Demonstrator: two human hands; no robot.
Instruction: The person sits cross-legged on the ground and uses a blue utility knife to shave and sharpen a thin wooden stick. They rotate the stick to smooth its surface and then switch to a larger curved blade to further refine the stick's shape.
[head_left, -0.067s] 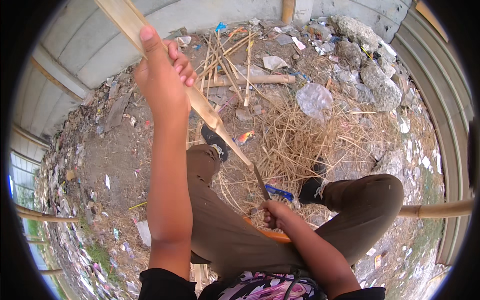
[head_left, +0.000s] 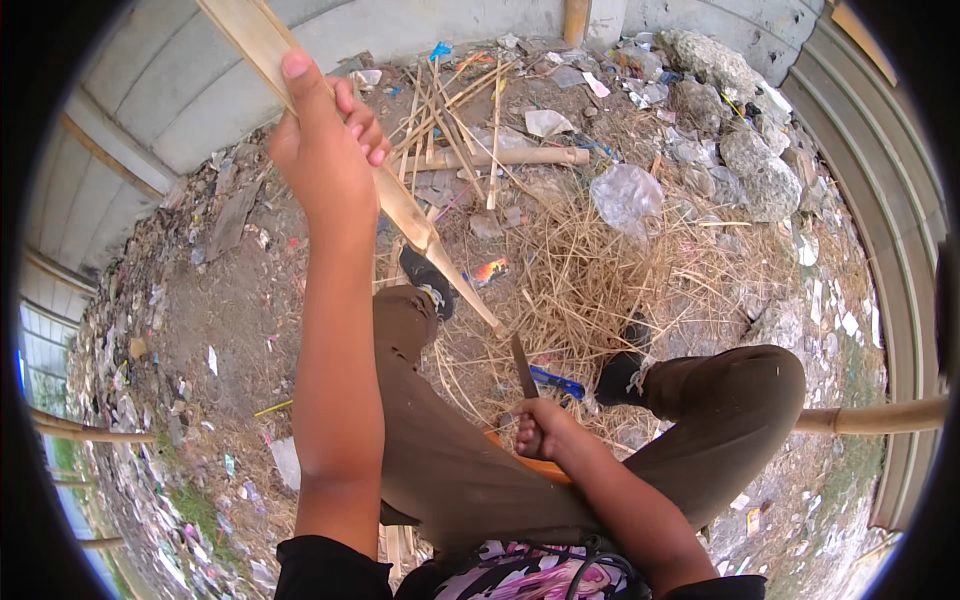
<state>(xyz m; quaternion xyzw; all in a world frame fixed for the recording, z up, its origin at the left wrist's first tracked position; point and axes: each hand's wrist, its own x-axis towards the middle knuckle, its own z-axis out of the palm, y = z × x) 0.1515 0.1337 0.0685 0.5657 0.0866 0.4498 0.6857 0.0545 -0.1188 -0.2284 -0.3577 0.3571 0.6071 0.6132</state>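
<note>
My left hand is raised and gripped around a long split bamboo strip that slants from the upper left down to a sharpened tip near my knees. My right hand sits low between my legs, closed on the handle of a knife whose blade points up, just right of the bamboo tip. I am seated or squatting with brown trousers and dark shoes on the ground.
Dry straw and shavings cover the dirt ahead. More bamboo sticks lie crossed further off, with a clear plastic bag, rocks and litter. Corrugated metal walls ring the spot; a bamboo pole crosses at right.
</note>
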